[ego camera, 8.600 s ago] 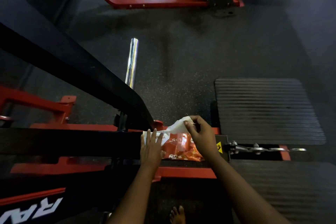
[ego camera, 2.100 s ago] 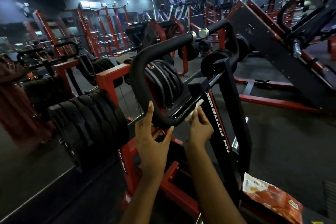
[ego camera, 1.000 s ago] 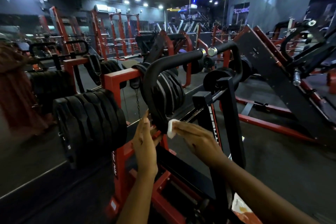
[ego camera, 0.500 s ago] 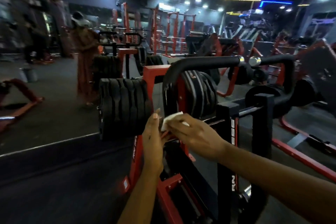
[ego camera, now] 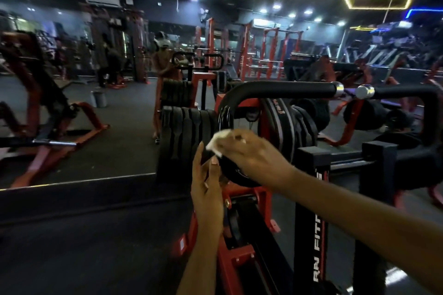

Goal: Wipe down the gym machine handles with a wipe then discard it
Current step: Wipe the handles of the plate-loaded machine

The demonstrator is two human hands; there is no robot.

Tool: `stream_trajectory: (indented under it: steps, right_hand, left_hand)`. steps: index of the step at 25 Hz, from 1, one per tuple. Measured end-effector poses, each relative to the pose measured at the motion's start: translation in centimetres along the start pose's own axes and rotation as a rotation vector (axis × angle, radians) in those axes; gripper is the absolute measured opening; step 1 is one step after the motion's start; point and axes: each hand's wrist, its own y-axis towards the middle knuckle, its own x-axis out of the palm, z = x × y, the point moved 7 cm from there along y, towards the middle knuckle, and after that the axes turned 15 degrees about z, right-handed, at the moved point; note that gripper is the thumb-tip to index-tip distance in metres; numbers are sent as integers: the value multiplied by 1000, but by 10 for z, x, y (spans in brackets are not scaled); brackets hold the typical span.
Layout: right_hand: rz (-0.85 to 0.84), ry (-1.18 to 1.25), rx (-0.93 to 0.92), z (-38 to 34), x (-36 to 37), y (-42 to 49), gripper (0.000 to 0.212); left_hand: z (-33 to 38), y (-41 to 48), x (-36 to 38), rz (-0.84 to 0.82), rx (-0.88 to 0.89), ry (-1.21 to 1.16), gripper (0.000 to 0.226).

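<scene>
A black padded handle [ego camera: 275, 88] curves up from the machine and runs right to a chrome end cap. A second black handle [ego camera: 407, 92] continues to the right. My right hand [ego camera: 251, 151] presses a folded white wipe [ego camera: 219, 139] against the lower curved part of the near handle. My left hand [ego camera: 207, 189] is just left of that curve, fingers spread, palm toward the bar and holding nothing.
Black weight plates [ego camera: 184, 136] hang on a red rack behind the handle. A wall mirror [ego camera: 72, 103] on the left reflects a person and gym machines. The black upright post [ego camera: 311, 211] with white lettering stands to the right. Dark rubber floor lies below.
My view has swung further left. My right hand with the wipe has slid a little up the handle's curve, and my left hand stays beside it.
</scene>
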Motion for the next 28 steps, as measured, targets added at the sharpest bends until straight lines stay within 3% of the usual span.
stream_trajectory:
  steps: [3, 4, 7, 9, 11, 20, 23, 25, 28]
  right_hand:
    - [13, 132, 110, -5, -5, -39, 29]
    - [113, 189, 295, 9, -10, -39, 26]
    - [449, 357, 1072, 60, -18, -39, 24]
    - [482, 493, 1316, 63, -4, -34, 27]
    - [453, 557, 1343, 53, 8, -30, 28]
    - [150, 637, 1061, 36, 2, -58, 24]
    - [291, 569, 1216, 66, 6, -39, 28]
    - [404, 682, 1364, 76, 18, -27, 28]
    - [402, 765, 1392, 59, 24, -33, 29]
  left_hand:
    - [3, -3, 0, -2, 15, 26, 54]
    - [6, -2, 1, 4, 28, 50, 53]
    - [19, 2, 9, 14, 128, 200, 53]
    - [25, 2, 17, 6, 218, 305, 53]
    - [26, 2, 18, 2, 302, 393, 56]
    - [22, 2, 15, -6, 331, 421, 56]
    - [22, 4, 14, -6, 315, 406, 58]
    - [22, 4, 15, -17, 311, 415, 58]
    - [22, 4, 15, -22, 307, 422, 58]
